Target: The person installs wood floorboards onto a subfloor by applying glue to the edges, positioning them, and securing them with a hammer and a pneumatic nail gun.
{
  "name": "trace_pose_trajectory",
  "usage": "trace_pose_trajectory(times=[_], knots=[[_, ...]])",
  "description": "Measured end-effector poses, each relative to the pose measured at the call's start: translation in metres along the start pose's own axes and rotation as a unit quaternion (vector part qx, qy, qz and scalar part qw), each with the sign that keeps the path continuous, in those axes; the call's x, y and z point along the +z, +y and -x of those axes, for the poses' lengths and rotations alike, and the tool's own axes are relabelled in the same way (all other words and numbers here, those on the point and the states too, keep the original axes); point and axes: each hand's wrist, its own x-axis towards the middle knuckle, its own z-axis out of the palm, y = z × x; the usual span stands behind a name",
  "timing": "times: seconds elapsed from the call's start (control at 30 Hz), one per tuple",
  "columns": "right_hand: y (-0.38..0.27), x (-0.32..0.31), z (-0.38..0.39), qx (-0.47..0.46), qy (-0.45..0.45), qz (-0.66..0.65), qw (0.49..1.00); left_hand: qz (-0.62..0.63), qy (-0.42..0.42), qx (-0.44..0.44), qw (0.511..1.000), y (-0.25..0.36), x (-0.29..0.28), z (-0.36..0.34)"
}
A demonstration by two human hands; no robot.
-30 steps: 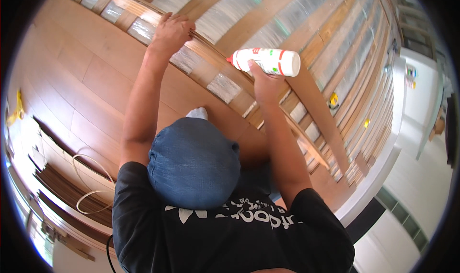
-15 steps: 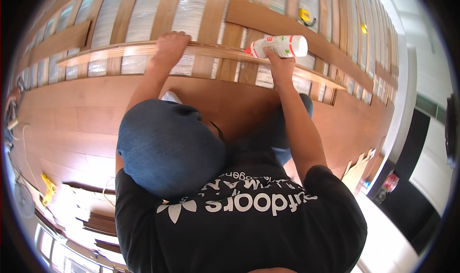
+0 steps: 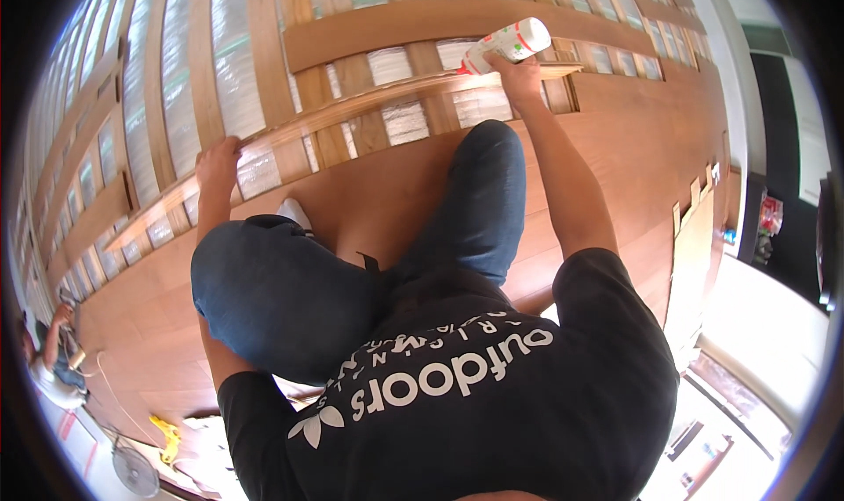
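Person kneeling on a wood floor, steadying a loose plank [image 3: 352, 114] while holding a glue bottle [image 3: 508, 44] at its far right end.

At left, the left hand [image 3: 216, 163] is pressing spread fingers on the plank's near edge; it could be slipping off the battens [image 3: 264, 53] if the pressure shifts. At right, the right hand [image 3: 519, 75] is wrapping the white bottle, nozzle pointing left; glue could be spilling past the edge. The nozzle tip and the groove are too small to make out.

Left hand [image 3: 217, 163] pressed flat; right hand [image 3: 519, 72] in closed grip.
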Motion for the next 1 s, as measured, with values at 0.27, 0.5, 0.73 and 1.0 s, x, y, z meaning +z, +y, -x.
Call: trace_pose_trajectory(times=[0.27, 0.5, 0.73, 1.0], knots=[[0.038, -0.134, -0.059, 0.027, 0.103, 0.090, 0.990, -0.017, -0.018, 0.007, 1.000, 0.008, 0.002, -0.008], [0.058, -0.230, -0.093, 0.070, 0.153, 0.171, 0.971, -0.041, -0.025, 0.019, 0.999, 0.031, 0.000, -0.010], [0.053, -0.221, -0.099, 0.060, 0.164, 0.193, 0.966, -0.007, -0.044, 0.120, 0.992, 0.132, 0.012, -0.048], [0.059, -0.236, -0.093, 0.076, 0.163, 0.164, 0.970, -0.004, -0.103, 0.072, 0.992, 0.138, 0.000, -0.043]])
